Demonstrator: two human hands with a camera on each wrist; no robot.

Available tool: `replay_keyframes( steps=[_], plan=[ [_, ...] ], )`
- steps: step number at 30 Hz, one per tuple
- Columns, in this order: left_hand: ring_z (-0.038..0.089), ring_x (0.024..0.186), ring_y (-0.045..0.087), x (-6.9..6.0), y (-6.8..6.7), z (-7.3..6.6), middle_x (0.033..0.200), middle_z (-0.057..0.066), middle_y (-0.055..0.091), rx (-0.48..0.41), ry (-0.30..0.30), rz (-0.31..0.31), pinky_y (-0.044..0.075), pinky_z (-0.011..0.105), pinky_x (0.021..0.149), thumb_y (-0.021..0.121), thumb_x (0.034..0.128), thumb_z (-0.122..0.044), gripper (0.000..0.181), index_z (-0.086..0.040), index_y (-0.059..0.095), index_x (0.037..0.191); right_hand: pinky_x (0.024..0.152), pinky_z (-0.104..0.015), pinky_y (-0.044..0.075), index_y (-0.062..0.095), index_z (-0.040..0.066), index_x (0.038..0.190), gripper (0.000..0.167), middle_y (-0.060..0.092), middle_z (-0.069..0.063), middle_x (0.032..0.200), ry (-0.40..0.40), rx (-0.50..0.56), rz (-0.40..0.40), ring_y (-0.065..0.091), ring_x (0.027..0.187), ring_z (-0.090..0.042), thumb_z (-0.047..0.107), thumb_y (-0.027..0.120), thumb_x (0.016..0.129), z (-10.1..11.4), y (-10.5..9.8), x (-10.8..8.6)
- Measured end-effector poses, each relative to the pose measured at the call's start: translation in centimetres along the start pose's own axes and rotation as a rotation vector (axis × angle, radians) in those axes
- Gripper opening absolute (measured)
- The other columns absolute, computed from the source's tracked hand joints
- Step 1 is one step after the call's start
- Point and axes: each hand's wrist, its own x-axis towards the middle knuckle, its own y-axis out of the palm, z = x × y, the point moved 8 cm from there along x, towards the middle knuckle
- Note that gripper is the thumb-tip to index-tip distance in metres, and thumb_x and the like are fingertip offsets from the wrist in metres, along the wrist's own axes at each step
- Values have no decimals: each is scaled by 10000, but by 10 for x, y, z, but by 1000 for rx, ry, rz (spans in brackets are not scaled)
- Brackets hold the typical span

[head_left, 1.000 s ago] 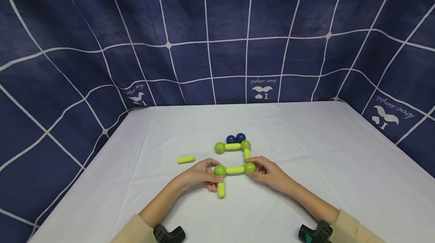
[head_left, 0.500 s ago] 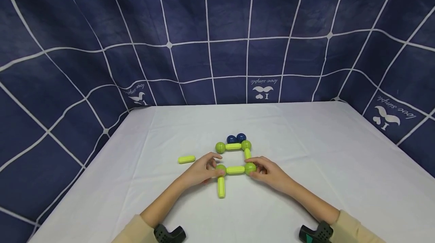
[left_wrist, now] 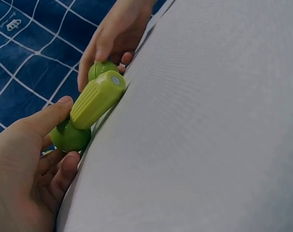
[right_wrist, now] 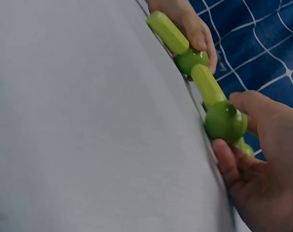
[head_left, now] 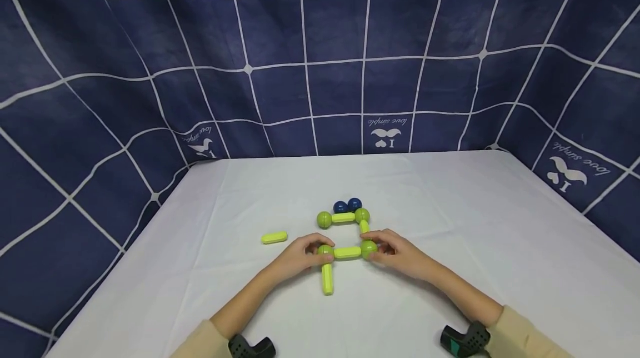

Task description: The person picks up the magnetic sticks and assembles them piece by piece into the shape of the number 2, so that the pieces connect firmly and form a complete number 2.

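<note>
Green balls and yellow-green rods form a joined zigzag on the white cloth. My left hand (head_left: 299,257) grips the near left ball (head_left: 325,250) between thumb and fingers; from that ball a rod (head_left: 327,280) points toward me. A crosswise rod (head_left: 347,252) links it to the near right ball (head_left: 369,248), which my right hand (head_left: 400,255) pinches. Beyond, a partly covered rod (head_left: 364,226) runs to the far right ball (head_left: 362,215), and another rod (head_left: 343,217) joins that to the far left ball (head_left: 324,219). In the right wrist view the pinched ball (right_wrist: 225,122) shows clearly.
Two dark blue balls (head_left: 340,207) sit just behind the far rod. A loose yellow-green rod (head_left: 274,237) lies left of the joined pieces. A navy curtain (head_left: 335,85) with white lines stands around the white-covered table (head_left: 430,191).
My left fingers have shifted around the near left ball, lifting off and closing on it again. The right hand keeps its hold, and the joined pieces have barely moved.
</note>
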Motion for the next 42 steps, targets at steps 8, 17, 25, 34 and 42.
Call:
replay_keyframes(
  steps=[8,17,25,34,42],
  plan=[
    [95,545,412,0,0,-1,766,-8,470,-8,-2,1,381,193,487,655,820,-341,345,-155,607,1107,595,-222,443,575,117,1179,316,543,-52,917,17,-58,-199,496,766,-125,264,556,900,9,-30,25],
    [88,552,415,1,-1,-4,773,-11,473,5,11,2,386,191,487,652,820,-355,351,-160,607,1109,644,-236,443,575,104,1166,295,549,-93,967,75,-54,-393,525,870,-199,220,555,896,-2,-52,54],
    [67,580,415,2,0,-4,776,-8,464,-7,44,10,401,192,500,647,829,-333,343,-143,605,1112,734,-281,458,547,45,1194,361,548,-152,1054,105,-28,-354,551,945,-259,228,572,885,-10,-44,78],
    [67,566,413,1,-1,-5,761,-3,463,-6,46,4,397,194,497,643,836,-317,329,-150,602,1116,947,-453,419,479,102,1290,443,517,-163,1266,198,-18,-280,524,1126,-297,327,512,910,-24,-26,90],
    [85,644,443,-2,-1,-6,832,3,487,-7,43,1,420,206,513,660,825,-286,334,-168,596,1130,866,-378,453,531,89,1166,336,589,-122,1132,233,31,-376,550,996,-225,282,536,891,-28,-24,90]
  ],
)
